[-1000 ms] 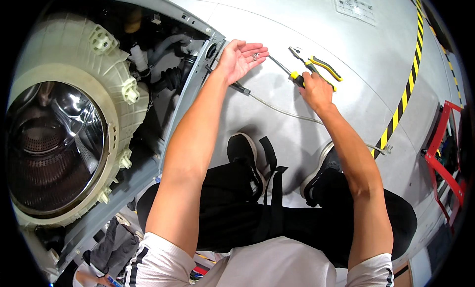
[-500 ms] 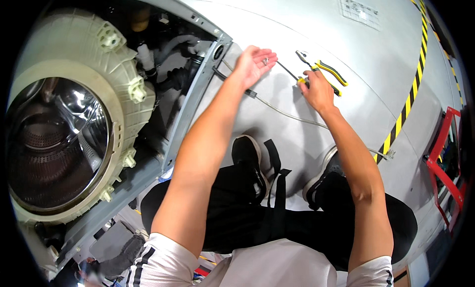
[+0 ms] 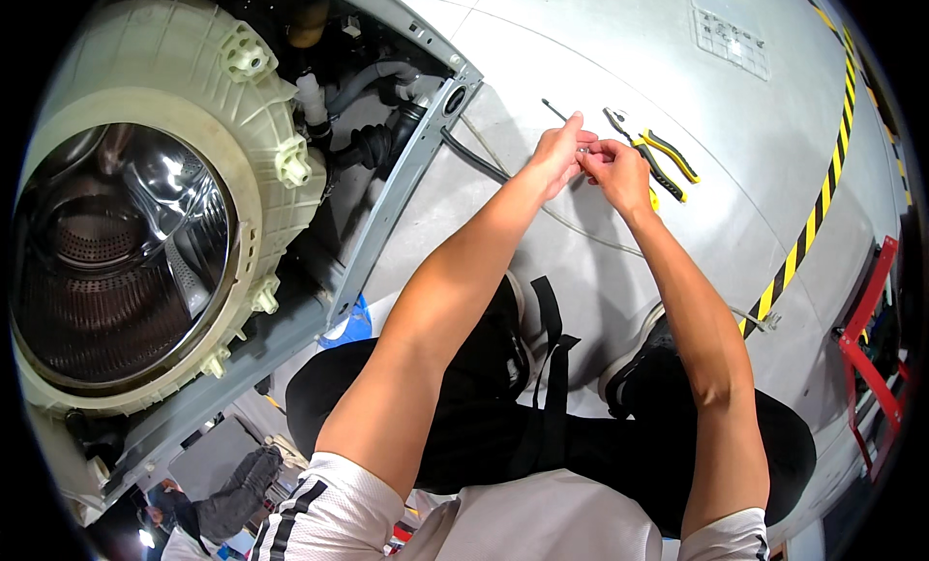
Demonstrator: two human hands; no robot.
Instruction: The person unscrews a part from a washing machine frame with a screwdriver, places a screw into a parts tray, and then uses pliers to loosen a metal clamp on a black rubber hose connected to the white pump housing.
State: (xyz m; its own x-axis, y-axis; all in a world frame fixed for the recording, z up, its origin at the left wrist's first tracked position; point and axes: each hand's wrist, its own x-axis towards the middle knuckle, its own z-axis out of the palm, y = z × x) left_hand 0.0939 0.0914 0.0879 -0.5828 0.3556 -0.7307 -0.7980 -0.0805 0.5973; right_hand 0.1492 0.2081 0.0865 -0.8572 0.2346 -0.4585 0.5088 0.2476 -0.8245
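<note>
My left hand (image 3: 558, 159) is held above the floor, palm turned to the right and fingers partly curled round a small metal piece (image 3: 584, 150), too small to name. Against it, the fingertips of my right hand (image 3: 622, 177) pinch at that piece. Below both hands lies a screwdriver; its dark shaft (image 3: 553, 108) shows past my left hand and a bit of its yellow handle (image 3: 654, 201) by my right wrist. The rest is hidden. Just right of my right hand, pliers (image 3: 668, 158) with black and yellow grips rest on the floor, grips apart.
An opened washing machine (image 3: 382, 208) stands at left, its drum (image 3: 116, 251) and hoses (image 3: 373, 145) exposed. A grey hose (image 3: 605, 242) crosses the floor. Yellow-black tape (image 3: 811, 198) and a red metal frame (image 3: 864, 353) are at right. Someone (image 3: 223, 503) is at lower left.
My right hand has left the screwdriver and come to my left hand. My left hand has shifted right, its open palm now partly closed. The screwdriver lies slightly farther away.
</note>
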